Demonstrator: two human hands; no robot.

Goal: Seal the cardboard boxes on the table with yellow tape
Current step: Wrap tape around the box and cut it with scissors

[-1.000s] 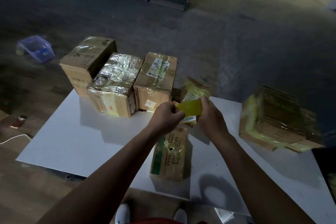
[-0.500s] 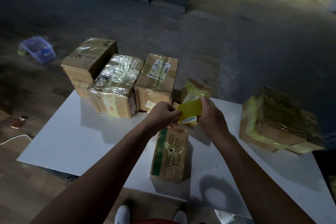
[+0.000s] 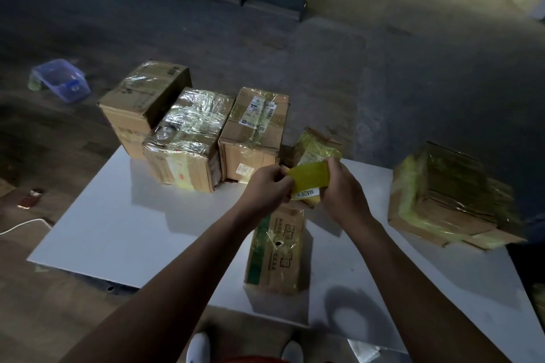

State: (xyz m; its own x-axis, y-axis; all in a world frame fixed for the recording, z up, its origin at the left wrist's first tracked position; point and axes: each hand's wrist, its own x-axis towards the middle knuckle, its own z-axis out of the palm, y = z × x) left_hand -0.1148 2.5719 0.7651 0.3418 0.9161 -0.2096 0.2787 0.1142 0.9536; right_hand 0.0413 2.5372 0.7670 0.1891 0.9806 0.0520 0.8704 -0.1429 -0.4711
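Head view: looks down over both forearms at a white bench (image 3: 118, 230) in dim light.
Left hand (image 3: 267, 186): raised above the bench's middle, its fingers curled and pinching the left end of the yellow tape (image 3: 309, 178).
Right hand (image 3: 343, 194): just beside the left one, back of the hand towards the camera, fingers clamped on the right end of the tape.
Yellow tape: a short, wide strip stretched flat between the two hands, held in the air above the far end of the long box (image 3: 275, 256). A white label reading "MADE IN" shows just under its lower edge.
Long box: lies on the bench below the hands, running from them towards the near edge, with a green stripe down its left side and shiny clear film on top.
Back row: three cardboard boxes stand side by side at the far left edge, the left box (image 3: 144, 103), the middle box (image 3: 185, 138) covered in crinkled clear film, and the labelled box (image 3: 253, 132).
Small box (image 3: 315, 144): just behind the hands, wrapped in yellow and tilted.
Right box (image 3: 448, 197): well apart on the bench's right side, with yellow on its left face and its flaps sticking out below.
Floor: a blue plastic tub (image 3: 60, 79) sits far left, a white cable (image 3: 20, 224) runs in at the left edge, and white shoes (image 3: 199, 348) show at the bottom.
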